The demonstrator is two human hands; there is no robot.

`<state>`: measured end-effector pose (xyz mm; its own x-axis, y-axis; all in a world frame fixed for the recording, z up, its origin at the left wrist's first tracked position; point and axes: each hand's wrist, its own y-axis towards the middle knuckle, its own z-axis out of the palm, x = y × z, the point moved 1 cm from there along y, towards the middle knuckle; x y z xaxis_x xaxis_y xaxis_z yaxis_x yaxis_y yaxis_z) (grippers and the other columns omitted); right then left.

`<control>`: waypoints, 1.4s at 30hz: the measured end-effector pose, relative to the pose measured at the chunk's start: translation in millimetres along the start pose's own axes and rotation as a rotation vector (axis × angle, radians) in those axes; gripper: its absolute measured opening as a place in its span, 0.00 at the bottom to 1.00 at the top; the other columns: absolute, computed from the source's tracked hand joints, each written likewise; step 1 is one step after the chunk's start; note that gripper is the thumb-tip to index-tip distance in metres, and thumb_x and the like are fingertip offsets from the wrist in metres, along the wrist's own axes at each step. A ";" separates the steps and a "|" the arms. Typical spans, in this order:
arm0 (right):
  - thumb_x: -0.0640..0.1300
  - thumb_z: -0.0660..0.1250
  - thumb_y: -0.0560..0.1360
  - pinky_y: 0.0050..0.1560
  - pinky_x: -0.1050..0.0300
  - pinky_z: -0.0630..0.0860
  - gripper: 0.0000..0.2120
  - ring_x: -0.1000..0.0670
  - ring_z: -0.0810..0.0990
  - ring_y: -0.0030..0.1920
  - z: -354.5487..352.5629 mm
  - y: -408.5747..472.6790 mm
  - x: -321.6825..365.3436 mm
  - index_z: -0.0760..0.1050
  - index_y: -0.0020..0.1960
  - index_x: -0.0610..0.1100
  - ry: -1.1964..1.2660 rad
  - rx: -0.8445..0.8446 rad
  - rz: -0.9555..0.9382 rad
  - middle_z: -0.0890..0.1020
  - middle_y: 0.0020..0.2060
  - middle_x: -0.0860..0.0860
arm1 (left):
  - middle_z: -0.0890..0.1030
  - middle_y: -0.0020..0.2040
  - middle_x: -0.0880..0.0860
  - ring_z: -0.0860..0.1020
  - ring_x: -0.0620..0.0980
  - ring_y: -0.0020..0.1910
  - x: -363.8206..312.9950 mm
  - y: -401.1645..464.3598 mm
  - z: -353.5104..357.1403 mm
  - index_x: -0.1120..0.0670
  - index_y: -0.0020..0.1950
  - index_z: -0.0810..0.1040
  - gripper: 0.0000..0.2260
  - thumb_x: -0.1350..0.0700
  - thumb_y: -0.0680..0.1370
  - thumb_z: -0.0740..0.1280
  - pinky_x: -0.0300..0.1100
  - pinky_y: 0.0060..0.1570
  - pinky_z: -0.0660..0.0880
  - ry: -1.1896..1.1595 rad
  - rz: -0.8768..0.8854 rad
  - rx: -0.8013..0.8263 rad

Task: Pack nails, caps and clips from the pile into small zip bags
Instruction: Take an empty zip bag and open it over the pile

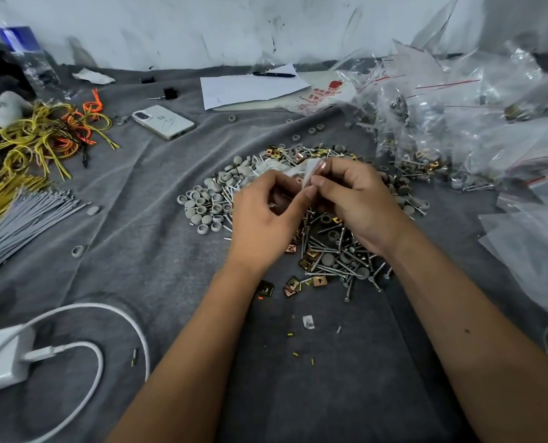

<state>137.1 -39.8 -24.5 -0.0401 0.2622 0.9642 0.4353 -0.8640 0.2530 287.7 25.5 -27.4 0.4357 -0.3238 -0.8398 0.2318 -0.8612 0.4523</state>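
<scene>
Your left hand (266,215) and right hand (359,199) meet above the middle of the pile (323,251), fingers curled, both pinching a small clear zip bag (301,170) between thumb and fingertips. The bag stands up from your fingers with its top corner tilted to the right; what it holds is too blurred to tell.

The pile lies on the grey blanket (157,251) directly under your hands. Grey caps (202,207) crowd its left edge, nails (336,266) fan out at its near side, and brass-coloured clips (293,284) lie scattered along its near-left rim, a few just apart from the heap. Loose caps dot the blanket beyond the pile's far edge.

To your right, a heap of clear bags (458,123) presses close against the pile's far-right edge and runs down the right border of the view. To your left there is bare, wrinkled blanket between the caps and the bundle of grey cable ties (26,219), with yellow and orange ties (42,135) tangled farther back. A phone (163,122) lies face down beyond the pile to the left, and a sheet of paper (250,87) with a pen (274,74) on it sits near the wall. A white charger (0,359) and its looped cable (116,321) occupy the near-left corner. Between your forearms the blanket holds only small scraps.
</scene>
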 end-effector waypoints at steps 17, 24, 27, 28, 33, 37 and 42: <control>0.40 0.64 0.82 0.40 0.57 0.76 0.10 0.50 0.78 0.39 2.8 -3.5 4.2 0.81 0.45 0.41 -0.101 -0.034 -0.016 0.82 0.40 0.44 | 0.82 0.34 0.49 0.80 0.50 0.36 3.9 1.9 -5.9 0.55 0.41 0.80 0.10 0.59 0.81 0.65 0.53 0.43 0.77 0.176 0.114 0.097; 0.40 0.63 0.81 0.36 0.56 0.75 0.10 0.50 0.78 0.37 2.0 -3.2 4.9 0.79 0.45 0.37 -0.083 -0.083 0.000 0.82 0.37 0.47 | 0.82 0.35 0.46 0.82 0.47 0.35 8.7 3.1 -1.0 0.52 0.43 0.82 0.04 0.58 0.76 0.70 0.51 0.40 0.80 0.142 0.065 0.047; 0.48 0.66 0.80 0.35 0.54 0.76 0.13 0.51 0.77 0.36 2.4 -4.8 4.4 0.78 0.47 0.38 -0.147 -0.073 0.002 0.80 0.37 0.45 | 0.82 0.34 0.44 0.81 0.45 0.34 10.3 4.0 0.2 0.50 0.41 0.81 0.05 0.57 0.76 0.73 0.44 0.37 0.79 0.161 0.063 -0.002; 0.51 0.67 0.80 0.36 0.55 0.76 0.14 0.51 0.77 0.36 3.3 -5.2 4.9 0.78 0.47 0.39 -0.206 -0.053 -0.013 0.80 0.37 0.44 | 0.81 0.33 0.44 0.80 0.44 0.34 10.0 3.9 0.5 0.49 0.40 0.80 0.06 0.56 0.76 0.74 0.41 0.35 0.77 0.168 0.063 -0.017; 0.43 0.71 0.80 0.37 0.55 0.76 0.08 0.51 0.79 0.37 3.4 -3.7 4.7 0.80 0.46 0.38 -0.245 -0.065 -0.030 0.83 0.38 0.44 | 0.81 0.33 0.45 0.80 0.43 0.33 8.5 3.6 2.1 0.50 0.40 0.79 0.08 0.57 0.77 0.75 0.43 0.35 0.77 0.167 0.050 -0.013; 0.43 0.72 0.79 0.35 0.57 0.76 0.07 0.53 0.78 0.35 -4.4 -3.0 4.0 0.80 0.44 0.41 -0.320 -0.143 -0.020 0.82 0.36 0.46 | 0.79 0.31 0.46 0.77 0.44 0.30 4.1 3.6 -4.1 0.53 0.38 0.77 0.09 0.56 0.76 0.73 0.41 0.30 0.73 0.150 0.076 -0.157; 0.40 0.74 0.70 0.31 0.64 0.72 0.07 0.55 0.76 0.30 -2.3 -5.7 8.4 0.77 0.37 0.44 -0.668 -0.282 -0.151 0.80 0.31 0.53 | 0.73 0.27 0.47 0.70 0.47 0.27 -4.4 -0.2 -12.7 0.56 0.33 0.72 0.09 0.63 0.69 0.70 0.40 0.30 0.67 0.256 0.203 -0.372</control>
<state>132.2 -33.6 -17.7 0.5139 0.5146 0.6863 0.2167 -0.8520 0.4766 296.8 32.1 -19.9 0.6933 -0.3236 -0.6439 0.3944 -0.5774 0.7149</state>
